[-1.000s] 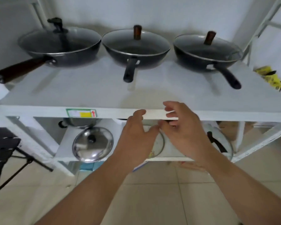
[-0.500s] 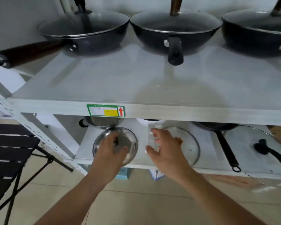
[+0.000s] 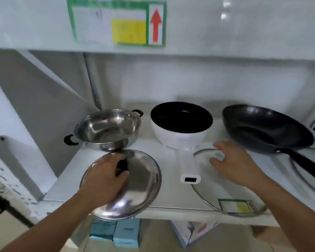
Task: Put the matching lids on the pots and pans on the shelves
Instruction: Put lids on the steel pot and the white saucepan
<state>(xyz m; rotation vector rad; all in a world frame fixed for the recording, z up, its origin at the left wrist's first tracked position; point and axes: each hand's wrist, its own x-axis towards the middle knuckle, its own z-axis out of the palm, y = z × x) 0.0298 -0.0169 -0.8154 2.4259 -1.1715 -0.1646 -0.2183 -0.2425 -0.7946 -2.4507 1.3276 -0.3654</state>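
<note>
On the lower shelf stands an open steel pot (image 3: 107, 129) with black side handles. In front of it lies a steel lid (image 3: 144, 184); my left hand (image 3: 104, 177) is closed around its black knob. To the right is a white pan (image 3: 181, 126) with a black inside and a white handle pointing at me. A glass lid (image 3: 209, 193) lies beside that handle, and my right hand (image 3: 233, 164) rests on its middle, fingers spread over the knob. A black wok (image 3: 265, 130) sits uncovered at the far right.
The upper shelf's front edge (image 3: 225, 28), with a green-bordered sticker, hangs close overhead. Part of another glass lid (image 3: 309, 184) lies under the wok's handle at the right. Blue boxes (image 3: 116, 233) stand on the floor below the shelf (image 3: 171, 211).
The view has dropped down and closer to the lower shelf. My left hand has closed on the steel lid's knob, and my right hand has moved right onto the glass lid.
</note>
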